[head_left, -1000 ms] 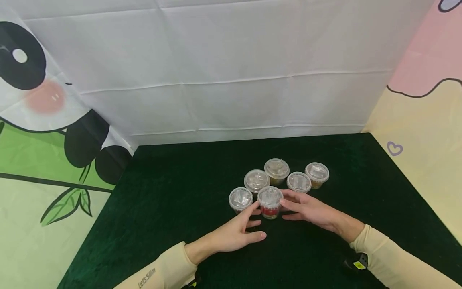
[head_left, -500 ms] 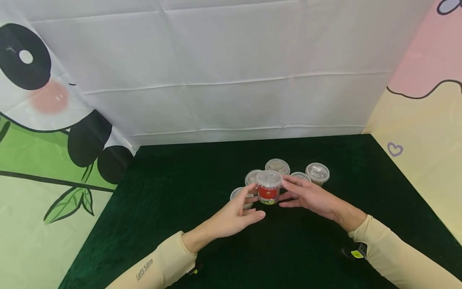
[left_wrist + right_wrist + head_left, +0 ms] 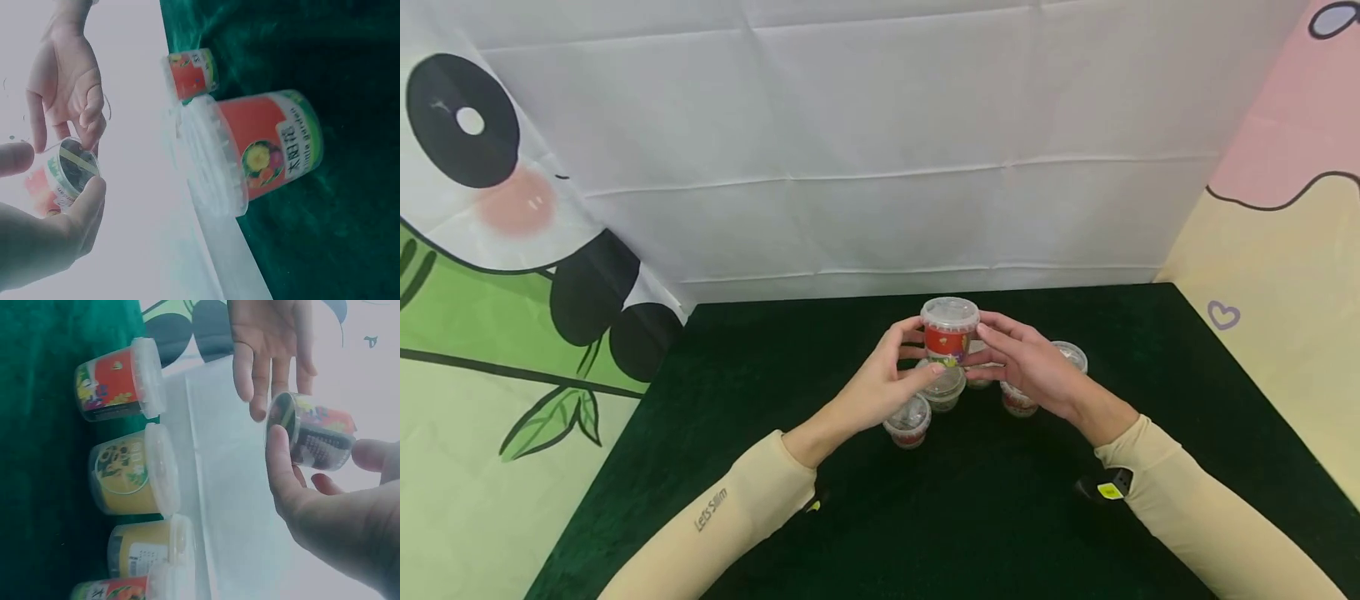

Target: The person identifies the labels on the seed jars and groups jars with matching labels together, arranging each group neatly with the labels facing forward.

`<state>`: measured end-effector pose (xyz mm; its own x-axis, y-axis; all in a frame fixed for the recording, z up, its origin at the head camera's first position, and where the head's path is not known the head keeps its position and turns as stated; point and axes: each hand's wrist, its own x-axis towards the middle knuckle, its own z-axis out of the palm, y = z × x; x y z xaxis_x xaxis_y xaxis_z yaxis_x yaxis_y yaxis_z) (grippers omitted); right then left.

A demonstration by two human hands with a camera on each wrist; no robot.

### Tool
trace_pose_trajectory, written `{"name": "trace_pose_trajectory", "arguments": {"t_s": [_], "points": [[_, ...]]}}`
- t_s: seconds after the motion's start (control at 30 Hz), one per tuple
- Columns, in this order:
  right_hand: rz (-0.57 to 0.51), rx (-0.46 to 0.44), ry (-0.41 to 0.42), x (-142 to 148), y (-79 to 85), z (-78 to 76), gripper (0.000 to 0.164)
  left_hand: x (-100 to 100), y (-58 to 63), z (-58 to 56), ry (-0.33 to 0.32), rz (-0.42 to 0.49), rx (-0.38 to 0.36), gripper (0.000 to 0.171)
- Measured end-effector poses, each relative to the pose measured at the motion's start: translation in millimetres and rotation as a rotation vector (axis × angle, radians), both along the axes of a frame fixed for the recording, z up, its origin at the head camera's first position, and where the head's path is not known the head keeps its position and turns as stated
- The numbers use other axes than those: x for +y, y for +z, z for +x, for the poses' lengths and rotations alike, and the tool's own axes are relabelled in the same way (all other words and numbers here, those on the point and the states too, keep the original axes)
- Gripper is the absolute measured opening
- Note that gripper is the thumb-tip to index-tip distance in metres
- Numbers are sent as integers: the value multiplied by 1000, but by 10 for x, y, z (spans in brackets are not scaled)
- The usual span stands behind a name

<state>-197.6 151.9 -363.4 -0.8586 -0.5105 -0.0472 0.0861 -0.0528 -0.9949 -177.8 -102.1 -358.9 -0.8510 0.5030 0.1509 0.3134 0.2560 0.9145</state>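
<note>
In the head view a lidded plastic cup (image 3: 947,340) with a red label is held upright, raised above the dark green cloth. My left hand (image 3: 872,385) holds it from the left, thumb low and fingers along its side. From the right, the fingers and thumb of my right hand (image 3: 1045,373) grip it. The right wrist view shows the same cup (image 3: 322,440) between thumb and fingers, its base toward the left. Dark contents show through the clear base (image 3: 78,167) in the left wrist view.
Several similar lidded cups stand on the green cloth (image 3: 820,517) beneath and behind my hands, including one at the near left (image 3: 907,422) and one at the right (image 3: 1070,357). A yellow-labelled cup (image 3: 125,478) stands among them. A white backdrop (image 3: 880,167) rises behind.
The red-labelled cup has risen from the cloth and moved away from me, both hands travelling with it. The left fingers and thumb have closed in around it. The other cups stay on the cloth.
</note>
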Motion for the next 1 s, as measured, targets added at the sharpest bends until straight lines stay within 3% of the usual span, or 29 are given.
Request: {"name": "trace_pose_trajectory", "arguments": {"t_s": [0.43,1.0], "points": [[-64,-5,-35,-205,-5,-143,57,-82,-34,-200,123,36,17,56],[-45,26,19,-175,-11,-162,57,-85,-36,-211,91,26,-2,57]]}}
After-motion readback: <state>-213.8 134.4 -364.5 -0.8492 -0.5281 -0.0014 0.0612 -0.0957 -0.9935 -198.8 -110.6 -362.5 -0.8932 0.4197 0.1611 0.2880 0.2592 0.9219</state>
